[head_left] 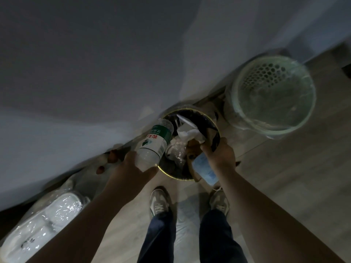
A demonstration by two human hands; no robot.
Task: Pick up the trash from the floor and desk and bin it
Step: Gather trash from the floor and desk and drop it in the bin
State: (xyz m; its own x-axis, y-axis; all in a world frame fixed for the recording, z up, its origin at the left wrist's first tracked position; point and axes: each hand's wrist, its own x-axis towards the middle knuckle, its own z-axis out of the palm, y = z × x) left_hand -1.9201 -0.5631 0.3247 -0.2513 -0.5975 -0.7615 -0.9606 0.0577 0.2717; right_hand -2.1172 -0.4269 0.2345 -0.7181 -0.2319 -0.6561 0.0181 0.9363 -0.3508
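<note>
A small round bin (pixel 214 128) with a dark liner and a gold rim stands on the floor against the wall, with crumpled plastic and paper inside. My left hand (pixel 133 165) grips a clear plastic water bottle (pixel 154 144) with a green and white label by its base, neck pointing over the bin's left rim. My right hand (pixel 218 154) hovers over the bin's right side, holding crumpled white tissue (pixel 191 134) and a blue face mask (pixel 206 169) that hangs below the hand.
A larger pale green perforated bin (pixel 273 93) lined with clear plastic stands to the right by the wall. A white object wrapped in clear plastic (pixel 47 223) lies at lower left. My two shoes (pixel 159 202) stand on the wooden floor before the bin.
</note>
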